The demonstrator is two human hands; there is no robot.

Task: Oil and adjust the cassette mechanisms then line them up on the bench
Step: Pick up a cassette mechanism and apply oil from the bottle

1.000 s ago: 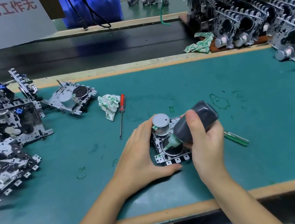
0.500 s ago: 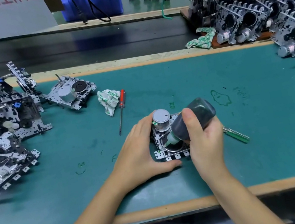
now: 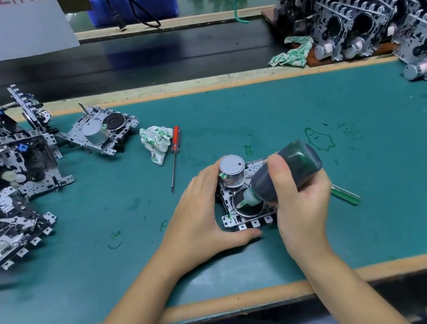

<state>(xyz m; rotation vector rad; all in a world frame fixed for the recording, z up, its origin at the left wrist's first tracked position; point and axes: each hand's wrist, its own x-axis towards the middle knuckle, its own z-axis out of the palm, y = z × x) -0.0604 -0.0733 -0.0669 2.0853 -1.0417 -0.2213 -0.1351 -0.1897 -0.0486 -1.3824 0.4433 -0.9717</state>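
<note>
Screwdriver (image 3: 174, 155) lies just right of rag (image 3: 156, 142).

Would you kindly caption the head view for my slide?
Right hand tips dark oil bottle onto cassette mechanism held by left hand.

Left hand (image 3: 200, 221) is laid flat-ish, palm down, fingers curved round the left edge of what is gripped, thumb stretched along its near edge. Right hand (image 3: 298, 198) is wrapped round a bottle held tilted, nozzle end down-left of the grip, thumb laid across the top, fingers curled beneath. Both forearms are bare and angled inward from the near side.
</note>
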